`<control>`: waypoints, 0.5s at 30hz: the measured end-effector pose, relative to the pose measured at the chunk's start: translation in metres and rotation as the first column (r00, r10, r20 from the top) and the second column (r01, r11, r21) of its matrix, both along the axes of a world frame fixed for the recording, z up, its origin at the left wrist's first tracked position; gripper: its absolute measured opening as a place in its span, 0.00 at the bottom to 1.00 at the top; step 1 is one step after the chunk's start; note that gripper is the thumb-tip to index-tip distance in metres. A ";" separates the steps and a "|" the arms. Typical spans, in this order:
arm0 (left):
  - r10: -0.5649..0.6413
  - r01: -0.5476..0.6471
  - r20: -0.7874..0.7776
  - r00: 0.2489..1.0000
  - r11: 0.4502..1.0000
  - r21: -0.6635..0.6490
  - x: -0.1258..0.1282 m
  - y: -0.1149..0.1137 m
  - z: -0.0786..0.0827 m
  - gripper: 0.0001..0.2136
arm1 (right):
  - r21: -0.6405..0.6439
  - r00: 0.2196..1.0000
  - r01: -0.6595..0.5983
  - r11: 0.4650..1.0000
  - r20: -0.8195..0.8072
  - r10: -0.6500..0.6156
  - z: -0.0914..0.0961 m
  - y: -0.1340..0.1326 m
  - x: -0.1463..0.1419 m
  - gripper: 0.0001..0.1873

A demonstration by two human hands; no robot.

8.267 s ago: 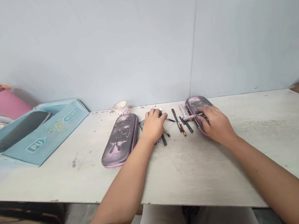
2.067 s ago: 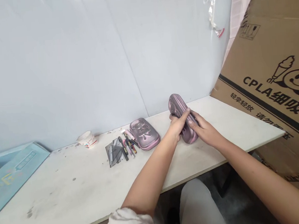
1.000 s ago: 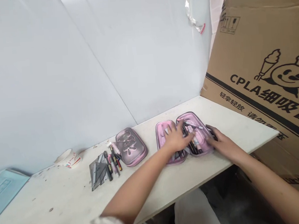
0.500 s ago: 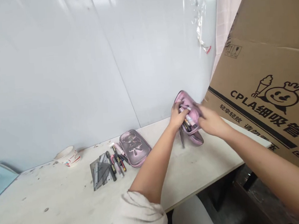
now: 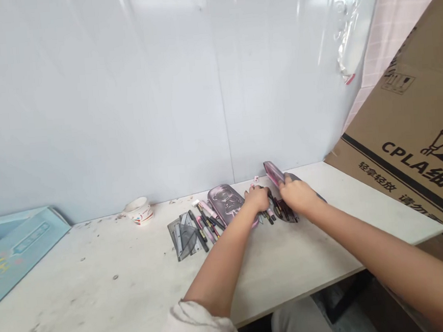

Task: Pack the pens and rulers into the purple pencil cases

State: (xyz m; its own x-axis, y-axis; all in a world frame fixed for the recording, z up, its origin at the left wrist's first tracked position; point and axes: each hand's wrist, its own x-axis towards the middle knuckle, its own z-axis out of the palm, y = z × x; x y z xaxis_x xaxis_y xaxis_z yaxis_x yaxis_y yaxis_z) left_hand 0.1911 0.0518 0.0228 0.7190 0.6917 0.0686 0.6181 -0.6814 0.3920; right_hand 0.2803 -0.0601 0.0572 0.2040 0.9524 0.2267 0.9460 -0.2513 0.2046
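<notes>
My right hand point(image 5: 297, 196) grips an open pink and dark-grey pencil case point(image 5: 272, 173), which now rests on the table with one half tilted up. Several pens point(image 5: 270, 215) lie at its left side, some partly against the case. Over these pens, my left hand point(image 5: 258, 199) has its fingers curled down around a few of them; the fingertips are partly hidden. Just left of that hand lies a second, closed pencil case point(image 5: 224, 202) with a shiny raised figure on its lid. Beside it are several pens and markers point(image 5: 206, 223) and dark see-through set squares point(image 5: 184, 239).
A paper cup point(image 5: 138, 212) stands near the wall. A light-blue box or folder point(image 5: 28, 247) lies at the table's left end. At the right, a large cardboard box point(image 5: 407, 136) leans beside the white table point(image 5: 139, 295).
The open pencil case has come down from mid-air onto the table, and pens now lie beside it. My left hand has moved from inside the case to these pens. The view has turned left.
</notes>
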 end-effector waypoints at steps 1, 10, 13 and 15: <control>-0.004 0.004 0.001 1.000 1.000 -0.004 -0.005 0.001 0.000 0.19 | 0.013 1.000 0.013 1.000 0.020 -0.013 0.006 -0.003 0.008 0.24; 0.002 0.067 0.375 0.927 0.983 -0.169 0.008 -0.006 0.013 0.16 | 0.605 0.962 0.237 0.760 -0.258 -0.094 0.093 -0.090 0.085 0.29; 0.020 0.160 0.522 0.853 0.942 -0.297 0.026 -0.021 0.019 0.17 | 0.645 0.878 0.305 0.701 -0.476 0.055 0.084 -0.097 0.093 0.27; 0.050 0.213 0.574 0.817 0.899 -0.382 0.036 -0.033 0.022 0.22 | 0.617 0.745 0.354 0.703 -0.641 0.187 0.066 -0.089 0.094 0.28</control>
State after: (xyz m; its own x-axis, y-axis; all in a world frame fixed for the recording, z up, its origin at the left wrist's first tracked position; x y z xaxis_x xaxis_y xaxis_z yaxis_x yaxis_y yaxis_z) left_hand 0.2270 0.0191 0.0451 0.6980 0.6880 0.1983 0.1497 -0.4111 0.8992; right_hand 0.3741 -0.1487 0.1236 0.6171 0.5526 0.5602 0.7313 -0.1401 -0.6675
